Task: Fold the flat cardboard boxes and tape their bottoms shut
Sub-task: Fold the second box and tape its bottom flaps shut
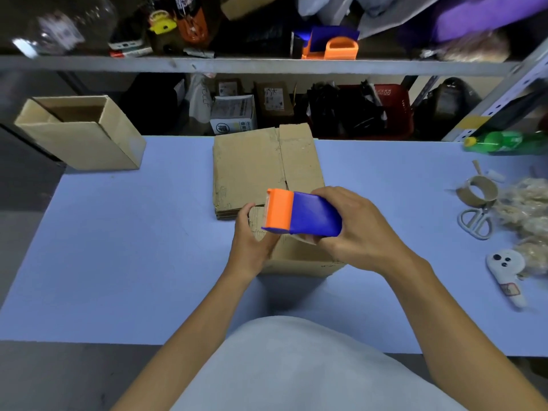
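A small folded cardboard box [299, 258] stands on the blue table [133, 247] in front of me. My right hand [355, 229] grips a blue and orange tape dispenser [299, 213] held over the box top. My left hand [252, 235] wraps the box's left side, thumb on its top. Behind them lies a stack of flat cardboard boxes [261, 170]. An assembled open box [80, 133] stands at the table's far left corner.
At the right edge lie an empty tape core [477, 191], scissors [474, 222], crumpled tape scraps [527, 209], a small white plush [505, 268] and a green bottle [501, 142]. A metal shelf [237, 65] with clutter and a second dispenser [332, 44] rises behind the table.
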